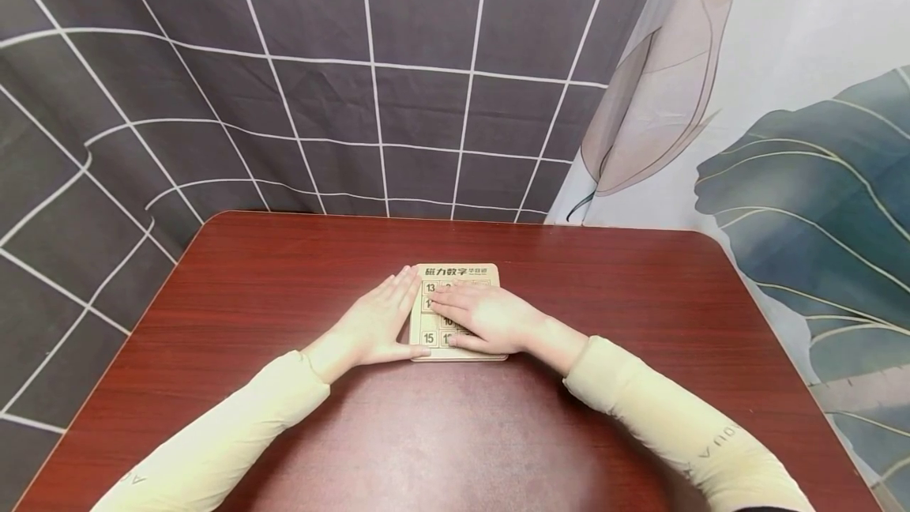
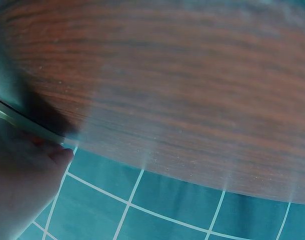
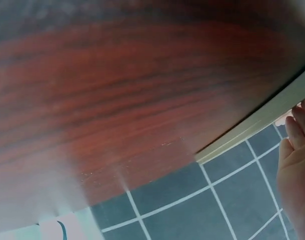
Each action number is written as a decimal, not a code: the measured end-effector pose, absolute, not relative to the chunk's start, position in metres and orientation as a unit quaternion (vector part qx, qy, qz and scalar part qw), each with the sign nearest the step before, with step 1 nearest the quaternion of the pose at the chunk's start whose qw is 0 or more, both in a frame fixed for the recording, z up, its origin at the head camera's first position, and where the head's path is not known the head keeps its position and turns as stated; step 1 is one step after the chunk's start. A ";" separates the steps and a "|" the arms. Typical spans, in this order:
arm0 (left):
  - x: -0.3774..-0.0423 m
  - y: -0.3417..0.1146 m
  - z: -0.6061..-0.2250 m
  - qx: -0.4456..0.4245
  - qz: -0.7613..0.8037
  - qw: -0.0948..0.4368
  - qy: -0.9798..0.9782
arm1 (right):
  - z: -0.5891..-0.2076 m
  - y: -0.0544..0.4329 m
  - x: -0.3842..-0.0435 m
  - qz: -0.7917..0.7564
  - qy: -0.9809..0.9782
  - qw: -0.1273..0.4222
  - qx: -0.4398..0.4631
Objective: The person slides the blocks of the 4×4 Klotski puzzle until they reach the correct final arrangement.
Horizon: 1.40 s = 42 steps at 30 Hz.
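On this reddish counter (image 1: 277, 279), the number puzzle (image 1: 429, 321) lies beneath the right hand (image 1: 494, 319), whose straightened fingers rest across the tiles (image 1: 429, 338), and against the left hand (image 1: 378, 324), fingers outstretched, so I'd guess a careless sideways drag could shift the wrong tile.

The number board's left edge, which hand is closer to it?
Left. The left hand rests at that edge; the right hand lies over the number tiles, farther right.
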State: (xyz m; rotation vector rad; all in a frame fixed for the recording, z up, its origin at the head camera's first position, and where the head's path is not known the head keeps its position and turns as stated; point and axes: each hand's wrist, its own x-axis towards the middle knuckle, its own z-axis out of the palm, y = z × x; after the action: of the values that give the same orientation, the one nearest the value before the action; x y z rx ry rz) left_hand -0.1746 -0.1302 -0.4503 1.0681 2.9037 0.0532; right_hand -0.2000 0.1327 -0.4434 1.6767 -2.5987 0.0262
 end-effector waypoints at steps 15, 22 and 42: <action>-0.173 -0.130 -0.450 0.350 0.019 0.016 0.937 | -0.441 0.135 -0.166 0.022 -0.790 0.058 0.610; -0.174 -0.131 -0.452 0.349 0.023 0.018 0.937 | -0.443 0.136 -0.169 0.025 -0.793 0.053 0.606; -0.175 -0.131 -0.452 0.349 0.019 0.025 0.937 | -0.442 0.147 -0.174 0.029 -0.801 0.055 0.596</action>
State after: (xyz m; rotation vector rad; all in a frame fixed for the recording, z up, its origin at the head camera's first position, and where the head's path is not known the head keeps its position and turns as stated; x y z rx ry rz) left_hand -0.1750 -0.1309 -0.4523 1.0787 2.8961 0.0577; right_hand -0.1738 0.1470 -0.4424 1.8091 -2.4320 0.0874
